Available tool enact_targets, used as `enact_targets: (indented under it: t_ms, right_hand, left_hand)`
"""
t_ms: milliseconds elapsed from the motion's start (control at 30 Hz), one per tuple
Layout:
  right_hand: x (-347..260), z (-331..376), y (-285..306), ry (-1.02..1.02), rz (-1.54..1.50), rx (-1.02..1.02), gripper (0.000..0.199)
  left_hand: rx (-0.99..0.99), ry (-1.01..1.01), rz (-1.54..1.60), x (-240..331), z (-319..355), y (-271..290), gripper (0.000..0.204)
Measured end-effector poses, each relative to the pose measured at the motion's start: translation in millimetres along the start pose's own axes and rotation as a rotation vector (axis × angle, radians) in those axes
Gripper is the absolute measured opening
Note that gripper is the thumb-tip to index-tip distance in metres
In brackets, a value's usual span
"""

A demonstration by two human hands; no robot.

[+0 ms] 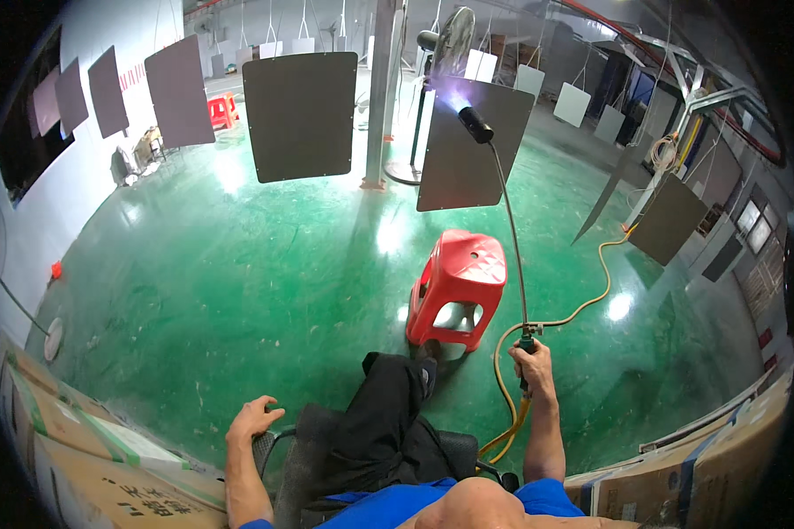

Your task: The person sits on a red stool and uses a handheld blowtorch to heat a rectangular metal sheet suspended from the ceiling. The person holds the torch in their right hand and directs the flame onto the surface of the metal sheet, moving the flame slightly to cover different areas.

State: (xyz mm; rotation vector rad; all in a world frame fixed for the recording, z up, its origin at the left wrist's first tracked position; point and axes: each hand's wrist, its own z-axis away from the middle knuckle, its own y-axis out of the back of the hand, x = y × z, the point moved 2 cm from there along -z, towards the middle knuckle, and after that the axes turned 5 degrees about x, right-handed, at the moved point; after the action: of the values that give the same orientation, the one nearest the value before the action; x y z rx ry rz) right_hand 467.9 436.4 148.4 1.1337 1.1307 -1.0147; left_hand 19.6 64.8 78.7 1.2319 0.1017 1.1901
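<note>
My right hand [535, 368] is wrapped round the handle of a long gas torch [510, 212]. Its thin metal tube reaches up and away to a black burner head, from which a violet-blue flame [454, 99] comes out. The flame is in front of the upper left part of a hanging dark grey panel [472, 167]; I cannot tell whether it touches it. A yellow hose [507, 432] runs from the torch handle. My left hand [256, 418] lies over a chair armrest [273, 438], fingers loosely extended, holding nothing.
A red plastic stool [469, 264] stands before my foot. More panels hang around, including a large dark one [300, 115] left of a steel post [381, 106]. A pedestal fan [454, 40] stands behind. Cardboard boxes [106, 476] flank me. The hose crosses the green floor [238, 291].
</note>
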Motion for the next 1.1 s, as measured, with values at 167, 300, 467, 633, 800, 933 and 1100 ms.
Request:
enact_targets:
  t_ms: [167,300,467,633,800,933,1100]
  right_hand:
    - [22,13,6,-0.036,0.118,-0.024,0.015]
    - [27,34,5,-0.121,0.186,-0.042,0.015]
    - [48,45,6,-0.201,0.242,-0.082,0.016]
    - [72,41,5,-0.247,0.275,-0.117,0.02]
    - [83,29,5,-0.269,0.306,-0.086,0.02]
    - [87,18,9,-0.258,0.291,-0.039,0.019]
    - [94,4,20,-0.275,0.195,0.016,0.019]
  left_hand:
    - [-0.024,0.012,0.007,-4,-6,-3,0.059]
    - [-0.044,0.058,0.006,5,0,0,0.057]
    - [-0.032,0.042,-0.014,-1,-4,-4,0.056]
    - [-0.042,0.048,-0.001,9,2,2,0.056]
    - [-0.017,0.032,-0.013,2,0,0,0.055]
    - [-0.008,0.021,-0.006,-8,-3,-3,0.055]
    - [-0.025,0.027,-0.003,-1,-4,-2,0.056]
